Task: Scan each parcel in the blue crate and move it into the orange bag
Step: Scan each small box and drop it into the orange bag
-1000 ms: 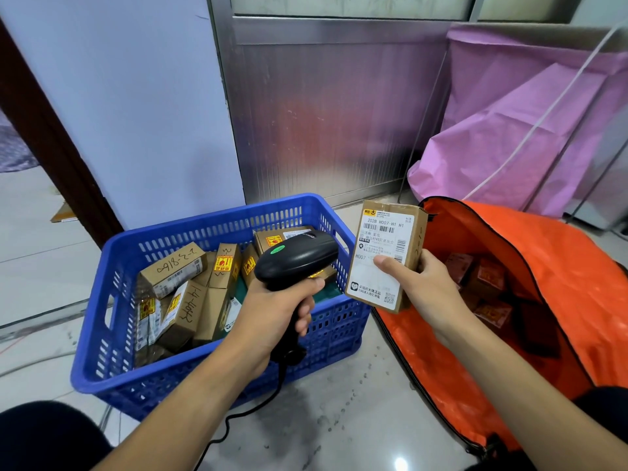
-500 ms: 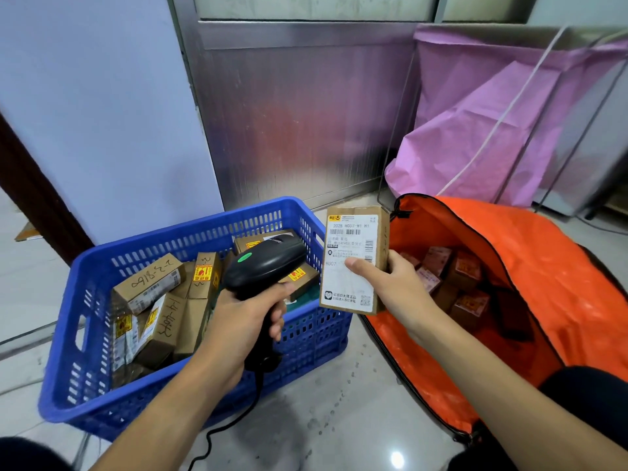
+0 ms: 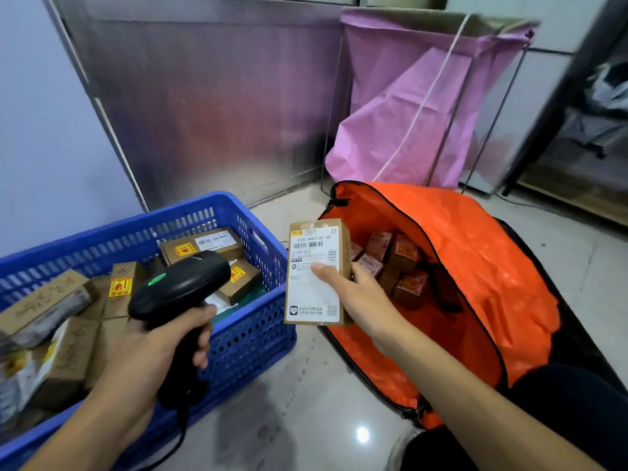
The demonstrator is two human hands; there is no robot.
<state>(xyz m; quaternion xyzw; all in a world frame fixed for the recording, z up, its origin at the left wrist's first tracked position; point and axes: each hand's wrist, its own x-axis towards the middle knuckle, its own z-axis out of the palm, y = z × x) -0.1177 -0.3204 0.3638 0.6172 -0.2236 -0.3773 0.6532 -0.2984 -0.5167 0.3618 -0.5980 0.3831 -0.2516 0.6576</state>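
Your right hand (image 3: pixel 356 294) grips the small brown cardboard parcel (image 3: pixel 317 271) upright (white label facing you) between the blue plastic crate (image 3: pixel 251 334) and open orange fabric bag (image 3: pixel 482 266). Your left hand (image 3: pixel 149 355) clasps the black handheld scanner (image 3: pixel 180 287).

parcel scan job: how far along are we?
Done: several bagged parcels lie in the orange bag. In hand: right hand holds a labelled parcel beside the scanner gripped by the left hand, not bagged yet. Left: many crate parcels sit in the blue crate.
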